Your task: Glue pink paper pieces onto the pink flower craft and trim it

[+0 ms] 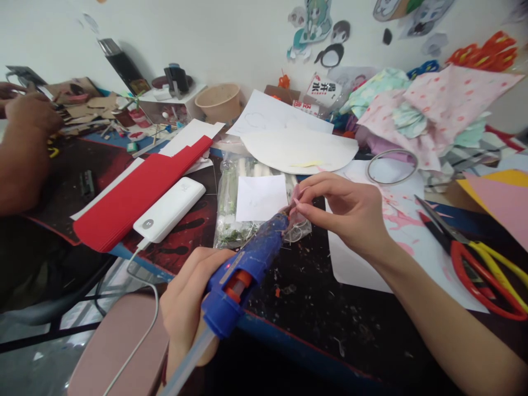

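My left hand (193, 297) is wrapped round the handle of a blue hot glue gun (251, 258), with a clear glue stick (192, 357) jutting from its rear. The nozzle points forward, close to my right fingertips. Between thumb and forefinger, my right hand (346, 209) pinches a small, thin pink piece (295, 203), perhaps paper or fabric; its exact shape is partly hidden by the fingers and nozzle. Just beyond them lies a clear plastic bag (229, 192) of white and green items, with a white paper square (262, 195) on it.
Left of the bag are a white power bank (169, 209) with a cable and red sheets (140, 198). Scissors (466, 253), a metal ring (391, 166) and pink scraps on white paper (350, 264) lie right. Another person's arm (25, 148) works at far left.
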